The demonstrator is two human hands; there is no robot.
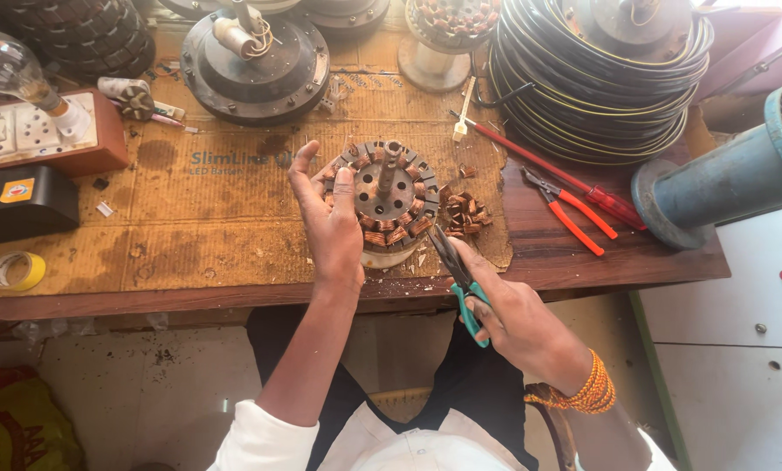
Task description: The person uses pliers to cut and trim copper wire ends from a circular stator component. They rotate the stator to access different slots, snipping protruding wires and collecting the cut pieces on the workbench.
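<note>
A round fan-motor stator (389,196) with copper windings and a central shaft stands on the cardboard-covered bench. My left hand (330,222) holds its left side, thumb on the top rim. My right hand (513,318) grips pliers with teal handles (457,275), their jaws pointing at the stator's lower right windings. A small heap of cut copper wire pieces (465,212) lies just right of the stator.
Red-handled pliers (570,214) and a red screwdriver (548,170) lie to the right. Behind are a black motor housing (253,57), a coil of black cable (596,83), a blue spool (723,179), a bulb on a switchboard (33,131) and a tape roll (17,270).
</note>
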